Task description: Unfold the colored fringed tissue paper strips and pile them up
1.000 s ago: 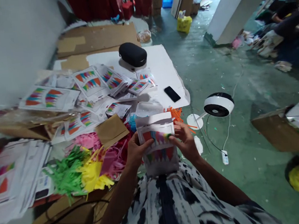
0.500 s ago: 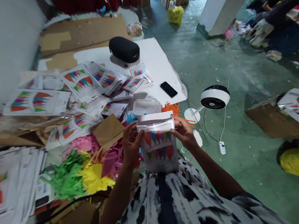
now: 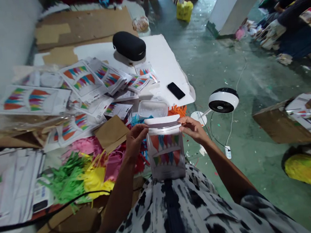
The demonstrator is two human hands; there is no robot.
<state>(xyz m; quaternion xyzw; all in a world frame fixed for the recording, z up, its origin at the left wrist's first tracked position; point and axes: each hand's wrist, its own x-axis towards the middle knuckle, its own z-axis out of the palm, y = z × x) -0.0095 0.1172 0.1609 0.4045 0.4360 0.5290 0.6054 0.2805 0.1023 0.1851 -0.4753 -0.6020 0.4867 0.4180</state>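
Upright against my front stands a clear plastic packet (image 3: 167,154) with a printed card of colourful tassels in it. My left hand (image 3: 136,136) pinches its top left corner, and my right hand (image 3: 193,128) pinches the top right corner. Between the hands, the white top flap (image 3: 162,121) is folded at the packet's upper edge. Just beyond it sits a translucent plastic tub (image 3: 153,108). Orange paper strips (image 3: 177,110) lie by my right fingers. Left of my left hand are a brown cardboard piece (image 3: 111,133) and heaps of green (image 3: 68,185) and yellow tassels (image 3: 95,180).
Several finished-looking packets (image 3: 81,80) are piled on the table's left. A black case (image 3: 129,46) and a phone (image 3: 176,91) lie farther back. On the floor at right are a white fan (image 3: 223,100), a power strip (image 3: 228,152) and a carton (image 3: 281,123). Another person's arm (image 3: 282,5) shows far right.
Both hands have shifted to the packet's upper corners, and its top flap is folded differently. The view has tilted slightly, so the table items appear a little higher.
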